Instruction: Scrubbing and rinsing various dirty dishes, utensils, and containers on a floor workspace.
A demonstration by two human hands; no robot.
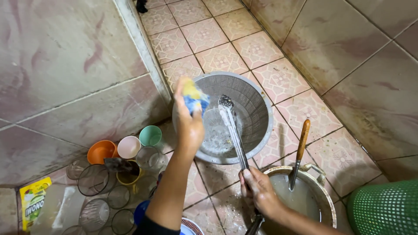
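Left hand (190,124) is up over the tiled floor (226,52), fingers (179,89) pinching a yellow-and-blue sponge (194,98) right at the near rim of the grey plastic colander (257,109). Right hand (260,191) sits lower, fingers wrapped tight around the handle end of a pair of long metal tongs (235,135), and those tongs angle up across the colander, soapy tip just beside the sponge, close but whether they touch is hard to call. Beside the right hand, a metal pot (324,196) of cloudy water, with a wooden-handled utensil (299,152) leaning inside it. Off to the left, small cups in orange (101,151), pale pink (129,147) and mint green (150,135), clustered with clear drinking glasses (93,179) on the floor. A yellow soap pouch (34,202) lies at the far left, and a green mesh basket (385,209) shows at the bottom right corner.
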